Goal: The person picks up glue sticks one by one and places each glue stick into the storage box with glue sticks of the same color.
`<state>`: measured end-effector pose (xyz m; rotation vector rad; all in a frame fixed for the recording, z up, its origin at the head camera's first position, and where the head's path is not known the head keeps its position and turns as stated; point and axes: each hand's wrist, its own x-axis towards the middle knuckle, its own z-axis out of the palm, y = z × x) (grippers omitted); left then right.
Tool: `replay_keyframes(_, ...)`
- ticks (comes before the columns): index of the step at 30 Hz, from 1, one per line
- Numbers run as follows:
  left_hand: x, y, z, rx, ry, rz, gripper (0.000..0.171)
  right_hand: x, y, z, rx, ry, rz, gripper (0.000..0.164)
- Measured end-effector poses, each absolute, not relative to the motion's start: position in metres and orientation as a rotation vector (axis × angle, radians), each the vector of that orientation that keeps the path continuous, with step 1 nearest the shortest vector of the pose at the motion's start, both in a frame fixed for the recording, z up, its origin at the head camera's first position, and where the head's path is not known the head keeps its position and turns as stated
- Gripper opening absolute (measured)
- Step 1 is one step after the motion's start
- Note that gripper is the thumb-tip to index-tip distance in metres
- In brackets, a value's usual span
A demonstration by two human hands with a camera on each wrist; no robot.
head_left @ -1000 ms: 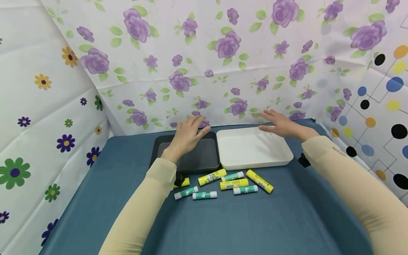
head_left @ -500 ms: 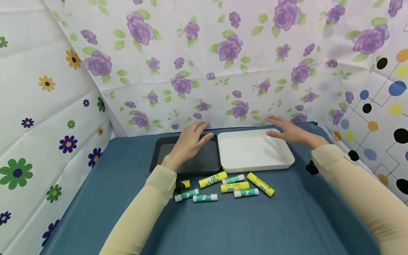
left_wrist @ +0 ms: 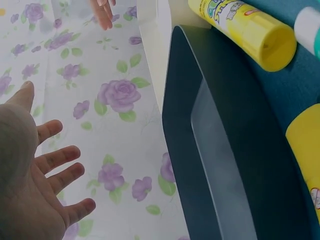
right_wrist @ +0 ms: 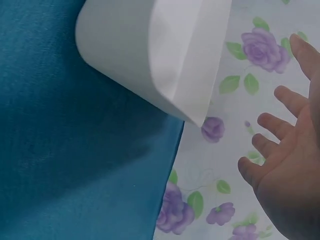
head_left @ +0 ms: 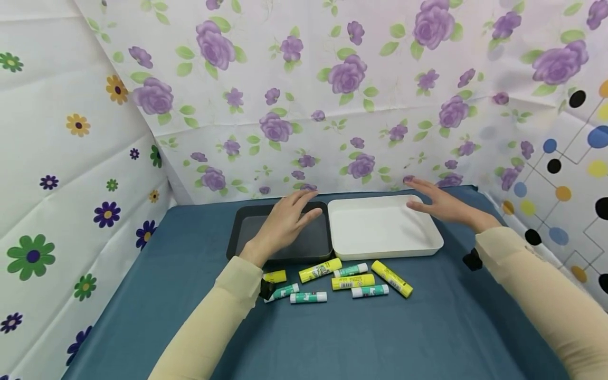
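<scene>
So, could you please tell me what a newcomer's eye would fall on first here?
Likely the purple-flowered cloth filling the background, then the left hand raised near the dark tray and the right hand near the white tray's far right corner. In front, yellow tubes and green-and-white tubes lie scattered on the blue cloth.

Plain trays: charcoal tray [head_left: 309,238], white tray [head_left: 380,229]. Yellow tubes [head_left: 320,270] bear printed labels; green tubes [head_left: 309,297] have white ends. Cloth [head_left: 361,338]: solid blue. Back sheet [head_left: 304,95]: purple roses, green leaves on white. Left sheet [head_left: 57,153]: green, orange and purple flowers. Right sheet [head_left: 562,216]: multicoloured dots, thin lines. Sleeves [head_left: 201,324]: cream.
</scene>
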<state>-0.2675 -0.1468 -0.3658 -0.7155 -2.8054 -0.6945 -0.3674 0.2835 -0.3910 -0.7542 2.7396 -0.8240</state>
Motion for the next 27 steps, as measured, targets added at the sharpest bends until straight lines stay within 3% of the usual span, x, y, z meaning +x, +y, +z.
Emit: replay_keyframes(27, -0.235, -0.141, -0.379, -0.779, -2.809, -0.811, 0.060, -0.356, 0.310, -0.424, -0.647, 2.722, -0.985, 0.079)
